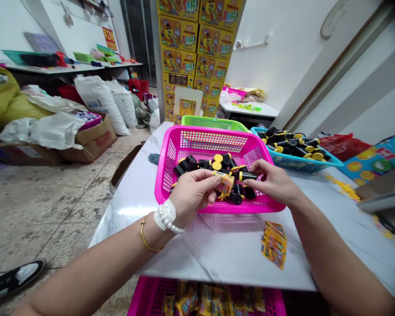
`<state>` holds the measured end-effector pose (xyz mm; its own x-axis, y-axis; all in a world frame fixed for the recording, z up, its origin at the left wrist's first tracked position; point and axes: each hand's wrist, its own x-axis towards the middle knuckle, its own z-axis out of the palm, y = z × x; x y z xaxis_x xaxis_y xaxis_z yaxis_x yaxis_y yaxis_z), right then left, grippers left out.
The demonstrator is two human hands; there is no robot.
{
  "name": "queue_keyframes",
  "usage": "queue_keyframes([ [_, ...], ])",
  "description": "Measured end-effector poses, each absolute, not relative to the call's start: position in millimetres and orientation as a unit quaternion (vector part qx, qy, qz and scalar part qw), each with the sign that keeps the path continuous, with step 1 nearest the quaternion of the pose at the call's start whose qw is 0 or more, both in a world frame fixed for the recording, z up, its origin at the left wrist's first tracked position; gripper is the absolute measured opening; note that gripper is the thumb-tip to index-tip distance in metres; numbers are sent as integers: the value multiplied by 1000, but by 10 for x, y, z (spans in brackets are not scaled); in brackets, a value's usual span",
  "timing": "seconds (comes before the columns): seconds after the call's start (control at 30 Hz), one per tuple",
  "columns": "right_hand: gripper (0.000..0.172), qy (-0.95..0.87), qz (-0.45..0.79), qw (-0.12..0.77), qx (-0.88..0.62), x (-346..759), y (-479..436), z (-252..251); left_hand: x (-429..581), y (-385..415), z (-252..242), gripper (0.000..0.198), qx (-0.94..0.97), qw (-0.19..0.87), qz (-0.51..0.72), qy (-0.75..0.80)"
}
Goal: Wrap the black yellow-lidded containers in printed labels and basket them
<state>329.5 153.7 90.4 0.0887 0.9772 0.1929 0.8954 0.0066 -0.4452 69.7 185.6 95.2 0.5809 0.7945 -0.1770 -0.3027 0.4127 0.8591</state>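
My left hand point(190, 193) is closed around a small piece wrapped in a yellow-orange sticker point(224, 182), held over the front of a pink basket point(171, 151). Close beside it, my right hand point(272, 181) pinches a black cylinder with a yellow cap point(246, 176). The pink basket holds several black and yellow cylinders point(213, 166). A stack of yellow printed stickers point(274, 244) lies on the white marble table point(217, 254) in front of the basket, to the right.
A blue basket point(299, 163) with more black and yellow cylinders sits at the right, a green basket point(213, 122) behind the pink one. Another pink basket point(151, 298) with yellow packets is below the table edge. Stacked yellow cartons point(197, 48), sacks and boxes stand beyond.
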Motion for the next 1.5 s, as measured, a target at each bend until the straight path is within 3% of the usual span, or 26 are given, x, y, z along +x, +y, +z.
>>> queue_keyframes([
  [0.1, 46, -575, 329, 479, -576, 3162, 1471, 889, 701, 1864, 961, 9, 405, 790, 346, 303],
  [0.17, 55, -544, 414, 518, -514, 2992, 1419, 882, 701, 1861, 970, 7, 405, 790, 341, 311],
  [0.3, 43, -578, 420, 500, -489, 2710, 1290, 903, 694, 1832, 975, 13, 426, 783, 340, 302],
  [0.47, 26, -666, 255, 478, -513, 2731, 1188, 981, 686, 1844, 977, 22, 437, 779, 323, 312],
  [0.53, 28, -629, 234, 519, -529, 2793, 1173, 1017, 688, 1883, 981, 22, 409, 790, 329, 317],
  [0.63, 37, -519, 330, 606, -505, 2836, 1161, 1064, 694, 1940, 986, 25, 367, 807, 339, 314],
  [0.77, 48, -470, 409, 635, -457, 2752, 1133, 1064, 694, 1965, 986, 24, 354, 819, 333, 305],
  [1.0, 41, -528, 348, 640, -436, 2611, 1117, 896, 687, 1956, 958, 27, 359, 824, 327, 292],
  [1.23, 38, -498, 378, 618, -476, 2571, 1177, 808, 684, 1949, 963, 22, 378, 828, 313, 272],
  [1.5, 30, -541, 245, 648, -476, 2409, 1075, 809, 707, 1907, 941, 21, 391, 813, 330, 277],
])
